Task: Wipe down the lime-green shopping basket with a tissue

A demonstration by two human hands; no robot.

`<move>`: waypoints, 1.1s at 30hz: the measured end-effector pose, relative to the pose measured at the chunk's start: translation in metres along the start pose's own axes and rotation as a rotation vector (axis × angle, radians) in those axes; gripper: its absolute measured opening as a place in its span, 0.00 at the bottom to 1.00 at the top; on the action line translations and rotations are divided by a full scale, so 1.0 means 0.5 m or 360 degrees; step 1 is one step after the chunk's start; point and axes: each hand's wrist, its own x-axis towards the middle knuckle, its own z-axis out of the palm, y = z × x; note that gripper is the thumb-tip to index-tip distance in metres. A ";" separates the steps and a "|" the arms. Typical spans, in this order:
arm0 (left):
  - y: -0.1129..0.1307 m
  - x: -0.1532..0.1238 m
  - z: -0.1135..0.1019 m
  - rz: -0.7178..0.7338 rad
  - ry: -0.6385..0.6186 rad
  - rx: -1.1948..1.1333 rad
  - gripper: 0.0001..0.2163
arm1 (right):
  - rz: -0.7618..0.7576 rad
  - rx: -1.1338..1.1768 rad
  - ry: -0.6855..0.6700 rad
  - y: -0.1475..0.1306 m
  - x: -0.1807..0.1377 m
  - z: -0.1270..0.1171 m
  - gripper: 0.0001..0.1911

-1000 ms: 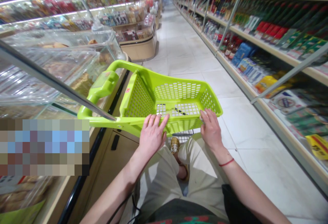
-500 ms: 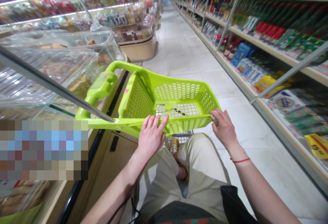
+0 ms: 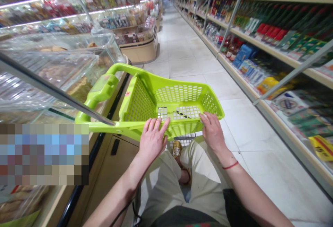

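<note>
Green plastic is under both our hands: we are touching the near rim of a shopping basket (image 3: 179, 105) in front of our legs. Our left hand (image 3: 153, 140) is lying flat on the rim with its fingers spread out. Our right hand (image 3: 212, 131) is resting on the rim near the right corner, fingers curled a little over it. Glass food cases (image 3: 59, 64) are standing on our left. Shelves of bottles and boxes (image 3: 260, 29) are running along our right.
</note>
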 end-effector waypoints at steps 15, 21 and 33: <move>0.002 0.000 -0.003 0.0006 0.0008 0.0010 0.29 | 0.0087 0.0024 0.0018 0.100 -0.030 -0.028 0.34; 0.004 0.001 -0.005 -0.0009 -0.0011 -0.0021 0.31 | 0.0011 0.0012 -0.0022 -0.025 0.002 0.008 0.37; 0.002 0.002 -0.007 -0.0010 -0.0025 0.0011 0.30 | -0.0247 0.0113 -0.0091 -0.083 0.040 0.023 0.27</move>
